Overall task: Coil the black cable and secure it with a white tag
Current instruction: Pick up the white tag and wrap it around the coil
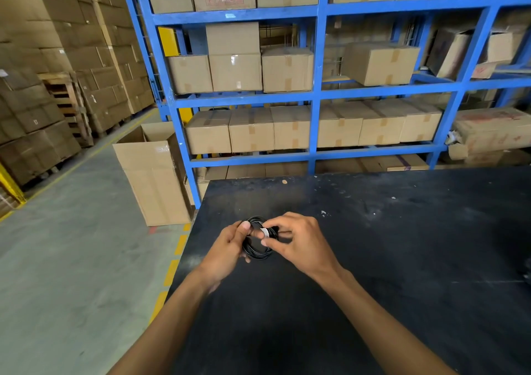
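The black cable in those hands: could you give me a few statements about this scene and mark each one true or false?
1. The black cable is already wound into a coil. True.
2. The coil lies flat on the table with nobody touching it. False: the left hand and the right hand both hold it above the dark table.
3. The right hand's fingers pinch at the white tag on the coil. True.
4. The white tag sits alone at the table's far edge. False: it is on the coil, between the two hands.
5. The blue shelves behind the table hold cardboard boxes. True.
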A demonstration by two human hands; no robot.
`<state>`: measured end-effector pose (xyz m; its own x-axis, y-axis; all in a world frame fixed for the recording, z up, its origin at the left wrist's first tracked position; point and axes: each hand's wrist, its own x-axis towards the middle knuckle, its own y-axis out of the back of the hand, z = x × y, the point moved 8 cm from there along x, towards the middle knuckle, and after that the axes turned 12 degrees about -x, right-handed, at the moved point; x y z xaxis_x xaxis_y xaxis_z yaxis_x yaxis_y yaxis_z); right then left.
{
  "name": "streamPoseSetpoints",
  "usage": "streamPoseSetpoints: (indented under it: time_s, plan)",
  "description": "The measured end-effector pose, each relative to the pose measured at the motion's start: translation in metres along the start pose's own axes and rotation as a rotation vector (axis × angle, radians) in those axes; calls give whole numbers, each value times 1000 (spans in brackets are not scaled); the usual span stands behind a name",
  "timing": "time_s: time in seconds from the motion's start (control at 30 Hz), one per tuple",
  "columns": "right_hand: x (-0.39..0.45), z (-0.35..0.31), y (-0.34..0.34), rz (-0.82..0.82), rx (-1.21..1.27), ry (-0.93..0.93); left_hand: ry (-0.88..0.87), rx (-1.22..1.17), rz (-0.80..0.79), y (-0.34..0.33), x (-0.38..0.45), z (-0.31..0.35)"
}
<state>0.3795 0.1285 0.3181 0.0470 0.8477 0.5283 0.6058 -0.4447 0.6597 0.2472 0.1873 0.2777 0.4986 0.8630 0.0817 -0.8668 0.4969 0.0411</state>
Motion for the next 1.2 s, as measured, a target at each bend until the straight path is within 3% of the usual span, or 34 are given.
streamPoseSetpoints:
  time_s: [0.4,0.77,1.2]
  plan:
    - [-1,17,-3,21,2,-253,-27,42,20,-6,0,6]
    - [-4,35,-13,-96,-27,-336,-78,361,16,-4,5,-9]
    - [4,44,-7,-181,182,-360,-133,414,-2,-7,2,5]
